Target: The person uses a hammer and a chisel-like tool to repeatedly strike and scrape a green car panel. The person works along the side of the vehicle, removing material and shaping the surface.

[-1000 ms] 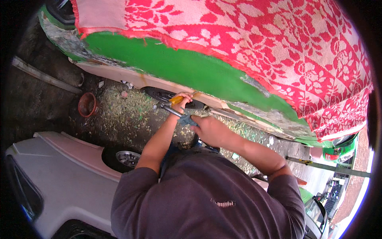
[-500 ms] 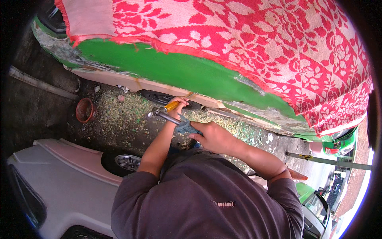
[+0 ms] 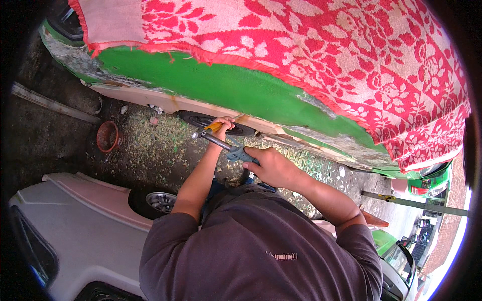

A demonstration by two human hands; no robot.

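Observation:
My left hand (image 3: pixel 222 126) is closed around a chisel-like tool with a yellow handle (image 3: pixel 213 127). Its thin tip points up and right at the beige lower body panel (image 3: pixel 201 107) of a green car; whether it touches cannot be made out. In my right hand (image 3: pixel 268 163) is a hammer (image 3: pixel 219 141) with a metal shaft and a blue-grey grip. The hammer's head lies right beside the butt of the yellow handle. Contact between the two is too small to tell. Behind my left hand is a dark wheel (image 3: pixel 193 119), partly hidden by the panel.
A red floral cloth (image 3: pixel 311 45) drapes over the green car (image 3: pixel 201 75). Paint flakes and debris (image 3: pixel 150 135) litter the ground beside a reddish-brown pot (image 3: pixel 108 136). Behind me on the left stands a grey and pink car body (image 3: pixel 95 220). A metal post (image 3: pixel 416 203) is at right.
The hammer head has moved up and slightly right, closer to the butt of the yellow handle. My right hand has shifted a little to the right; my left hand has moved slightly up.

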